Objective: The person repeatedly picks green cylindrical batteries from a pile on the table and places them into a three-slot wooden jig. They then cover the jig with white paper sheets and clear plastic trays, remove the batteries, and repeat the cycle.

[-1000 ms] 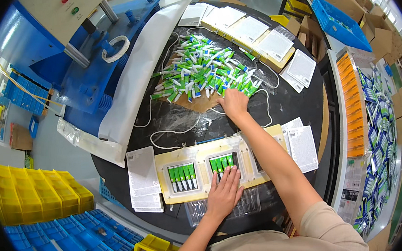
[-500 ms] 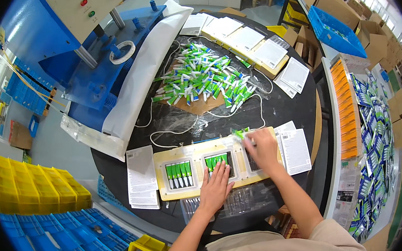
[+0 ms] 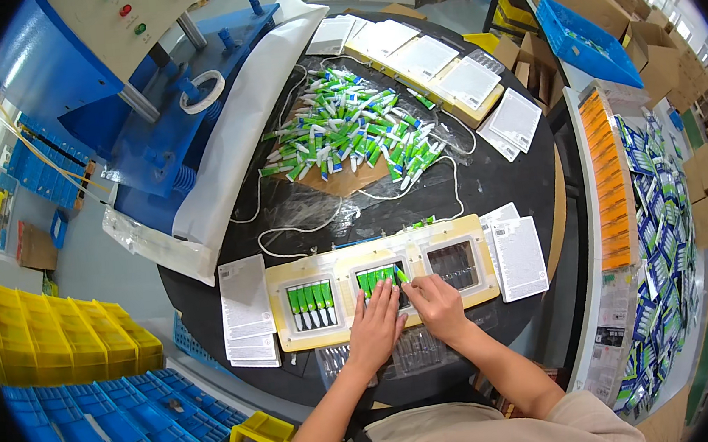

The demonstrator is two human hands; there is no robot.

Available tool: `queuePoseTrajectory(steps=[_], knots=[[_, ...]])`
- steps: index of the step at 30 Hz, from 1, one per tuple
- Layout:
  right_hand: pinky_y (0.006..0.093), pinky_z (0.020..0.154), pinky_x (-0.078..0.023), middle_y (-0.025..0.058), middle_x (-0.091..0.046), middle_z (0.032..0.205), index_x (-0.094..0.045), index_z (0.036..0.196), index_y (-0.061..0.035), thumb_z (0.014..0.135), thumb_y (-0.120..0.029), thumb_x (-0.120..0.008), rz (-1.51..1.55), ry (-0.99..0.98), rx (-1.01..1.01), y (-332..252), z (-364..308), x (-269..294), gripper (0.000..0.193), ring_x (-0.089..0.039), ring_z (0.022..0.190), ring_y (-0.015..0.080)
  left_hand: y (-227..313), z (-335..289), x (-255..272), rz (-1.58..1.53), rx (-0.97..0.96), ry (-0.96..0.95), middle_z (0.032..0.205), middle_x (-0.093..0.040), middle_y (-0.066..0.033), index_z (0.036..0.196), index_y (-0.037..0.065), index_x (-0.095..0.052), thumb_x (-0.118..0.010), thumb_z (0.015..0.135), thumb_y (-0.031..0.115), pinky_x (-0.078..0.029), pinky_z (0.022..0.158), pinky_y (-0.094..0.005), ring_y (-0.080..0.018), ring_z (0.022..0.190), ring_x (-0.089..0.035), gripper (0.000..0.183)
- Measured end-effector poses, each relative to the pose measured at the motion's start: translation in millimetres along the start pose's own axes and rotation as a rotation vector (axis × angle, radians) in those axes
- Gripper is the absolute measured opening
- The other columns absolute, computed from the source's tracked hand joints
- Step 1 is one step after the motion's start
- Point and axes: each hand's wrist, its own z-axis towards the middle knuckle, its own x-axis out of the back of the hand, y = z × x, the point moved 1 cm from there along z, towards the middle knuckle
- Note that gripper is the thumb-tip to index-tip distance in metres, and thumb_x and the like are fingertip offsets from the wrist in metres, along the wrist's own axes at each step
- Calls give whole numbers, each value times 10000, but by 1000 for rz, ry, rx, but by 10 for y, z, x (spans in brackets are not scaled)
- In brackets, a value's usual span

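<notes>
A cream-yellow fixture tray (image 3: 304, 342) with three windows lies in front of me. Several small green-and-white tubes (image 3: 310, 300) stand side by side in its left window. Over the partly filled middle window, my left hand (image 3: 375, 331) lies flat with fingers stretched across the tubes there. My right hand (image 3: 439, 306) pinches a small green tube (image 3: 401, 275) at that window's right side, next to my left fingertips. Clear plastic blister pockets (image 3: 452, 265) without tubes show in the right window. A few tubes (image 3: 422, 223) lie just behind the tray's far edge.
A heap of green-and-white tubes (image 3: 345, 132) covers cardboard mid-table, with a white cord (image 3: 287, 232) around it. Printed cards (image 3: 245, 300) flank the tray; another card-covered tray (image 3: 467, 112) stands behind. A blue press (image 3: 151, 147) is at left, a parts-filled bench (image 3: 657, 268) at right.
My right hand has come from the tray's far right edge toward me and left, bringing a tube to the middle window. My left hand stays over the tubes there.
</notes>
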Motion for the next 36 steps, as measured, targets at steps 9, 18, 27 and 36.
queuePoseTrajectory(steps=[9,18,27,36], knots=[[365,745,-539,113,-662,992,-710,991,50,705,-58,-659,-54,-80,156,-14,3,-38,309,-643,867,253,-7,-4,-6,8,5,-19,1531,-505,-149,1441,-4,-538,-631,984,309,-269,1225,-520,-269,1449,-448,562],[429,923,-540,171,-655,1182,-666,1093,88,768,-38,-679,181,-234,32,-45,-29,32,349,-646,1052,354,-35,-11,-23,-39,3,10,1539,-494,-155,1467,-14,-493,-629,983,312,-273,1225,-512,-281,1461,-431,600],[434,810,-555,153,-712,987,-706,980,-37,811,30,-675,216,152,-310,865,533,62,185,-675,924,350,-136,409,285,-73,8,108,1413,-584,-170,1307,7,-616,-663,964,238,-384,1143,-500,-316,1306,-562,416],[363,737,-583,95,-632,995,-735,828,-37,772,-73,-685,-360,-419,161,1748,1548,-730,83,-641,1017,257,-1179,2734,-298,247,-290,71,1114,-652,-73,1174,77,-657,-622,837,61,-505,868,-392,-269,1094,-607,339]])
